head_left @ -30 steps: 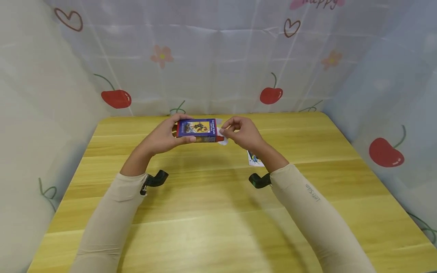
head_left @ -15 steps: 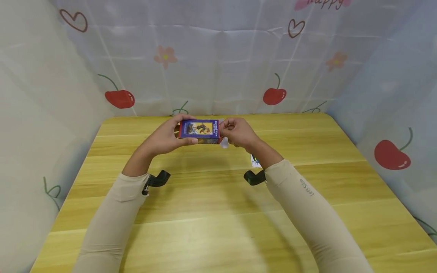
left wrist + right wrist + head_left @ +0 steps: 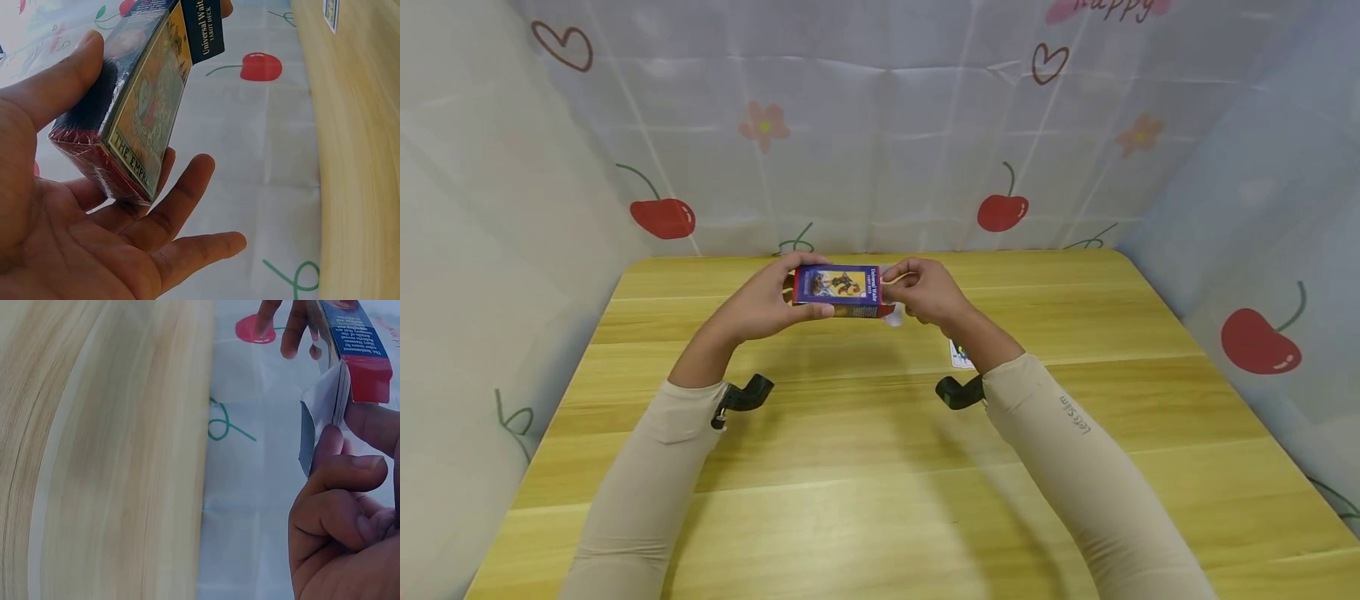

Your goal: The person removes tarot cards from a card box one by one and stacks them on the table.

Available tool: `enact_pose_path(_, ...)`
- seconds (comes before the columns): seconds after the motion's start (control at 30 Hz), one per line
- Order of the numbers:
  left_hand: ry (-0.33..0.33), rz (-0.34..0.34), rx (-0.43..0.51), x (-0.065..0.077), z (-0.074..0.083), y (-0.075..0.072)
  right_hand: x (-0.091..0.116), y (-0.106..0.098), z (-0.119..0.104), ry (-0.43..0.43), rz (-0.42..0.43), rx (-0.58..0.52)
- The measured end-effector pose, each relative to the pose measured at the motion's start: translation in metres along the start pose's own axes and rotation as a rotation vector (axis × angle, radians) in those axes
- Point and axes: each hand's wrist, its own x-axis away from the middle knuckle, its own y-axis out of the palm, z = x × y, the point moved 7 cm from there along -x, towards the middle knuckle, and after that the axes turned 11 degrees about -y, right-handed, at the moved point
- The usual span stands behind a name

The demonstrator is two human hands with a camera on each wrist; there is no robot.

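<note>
Right hand (image 3: 931, 293) moved in on the tarot box (image 3: 837, 287), held above the table (image 3: 820, 500).
I saw the left hand (image 3: 763, 304) clamped round it, right pinching pale layers (image 3: 340, 394) I couldn't identify; work seemingly centred on that end.

In the head view I count two hands (image 3: 758, 302), two sleeves (image 3: 628, 479), two wrist brackets (image 3: 748, 394), one box (image 3: 837, 284), one bench (image 3: 820, 475), three red cherries (image 3: 662, 218), two flowers (image 3: 764, 127), two hearts (image 3: 1049, 64); half-hidden cards (image 3: 959, 358), number unclear.

Beige sleeves (image 3: 632, 492); lettering (image 3: 1073, 414), perhaps "LetsSlim"
</note>
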Motion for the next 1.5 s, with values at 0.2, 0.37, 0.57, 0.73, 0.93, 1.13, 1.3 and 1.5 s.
enact_pose_path(0.2, -0.006, 0.009, -0.014, 0.000, -0.001, -0.002, 0.004, -0.010, 0.004, 0.019, 0.015, -0.034)
enact_pose_path(0.37, -0.006, 0.013, -0.006, -0.001, -0.001, -0.004, 0.007, -0.022, 0.007, 0.010, 0.022, -0.030)
enact_pose_path(0.57, 0.001, 0.009, 0.001, -0.001, 0.000, -0.004, 0.009, -0.026, 0.010, -0.010, 0.007, -0.038)
enact_pose_path(0.73, 0.000, 0.006, 0.007, -0.001, -0.001, -0.003, 0.008, -0.023, 0.013, -0.026, -0.022, -0.053)
enact_pose_path(0.93, 0.002, 0.009, 0.019, 0.000, -0.001, -0.004, 0.010, -0.027, 0.012, -0.048, -0.002, -0.059)
enact_pose_path(1.13, 0.000, 0.017, 0.013, 0.000, -0.001, -0.006, 0.014, -0.038, 0.015, -0.042, 0.008, -0.065)
enact_pose_path(1.3, 0.005, 0.012, 0.013, 0.000, 0.000, -0.006, 0.017, -0.042, 0.018, -0.066, -0.023, -0.046)
enact_pose_path(1.5, 0.004, 0.010, 0.025, 0.001, 0.002, -0.005, 0.021, -0.047, 0.022, -0.107, -0.015, -0.037)
